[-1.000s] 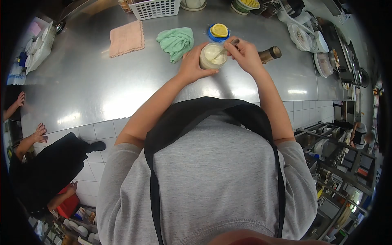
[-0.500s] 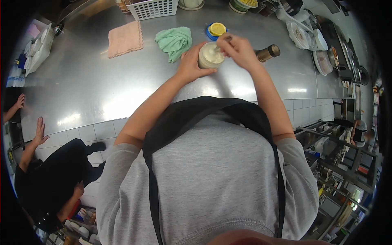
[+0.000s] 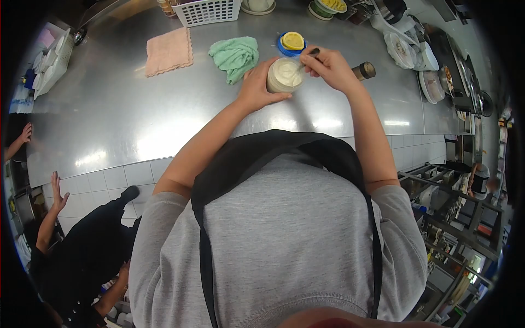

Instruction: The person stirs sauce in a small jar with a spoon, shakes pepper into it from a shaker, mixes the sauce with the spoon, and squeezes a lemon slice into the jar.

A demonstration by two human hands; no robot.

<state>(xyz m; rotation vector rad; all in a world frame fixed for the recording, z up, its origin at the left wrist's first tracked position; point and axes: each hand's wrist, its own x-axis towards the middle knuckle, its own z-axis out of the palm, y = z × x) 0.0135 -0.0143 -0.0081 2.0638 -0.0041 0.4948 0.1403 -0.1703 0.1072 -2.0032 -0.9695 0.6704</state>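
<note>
A jar (image 3: 278, 86) of thick, pale cream (image 3: 287, 72) stands on the steel table. Wrapped around its left side is my left hand (image 3: 258, 87), thumb along the near side. My right hand (image 3: 330, 66) pinches a spoon (image 3: 314, 53) whose dark handle end sticks up past the fingers; its lower part reaches into the cream at the jar's right side. Just beyond the jar, a cut lemon (image 3: 292, 40) rests on a blue lid (image 3: 284, 48). Partly behind my right wrist lies a brown pepper grinder (image 3: 365, 70).
A green cloth (image 3: 235, 56) and a folded peach cloth (image 3: 169, 52) lie left of the jar. A white basket (image 3: 206, 13) stands at the far edge. Plastic containers (image 3: 400, 48) crowd the right. One person in black (image 3: 90, 240) is at the left, beside the steel table (image 3: 120, 120).
My right hand has shifted slightly right, and the spoon handle shows more clearly. The cream's surface has changed shape. The person at the left has lifted a hand from the table edge.
</note>
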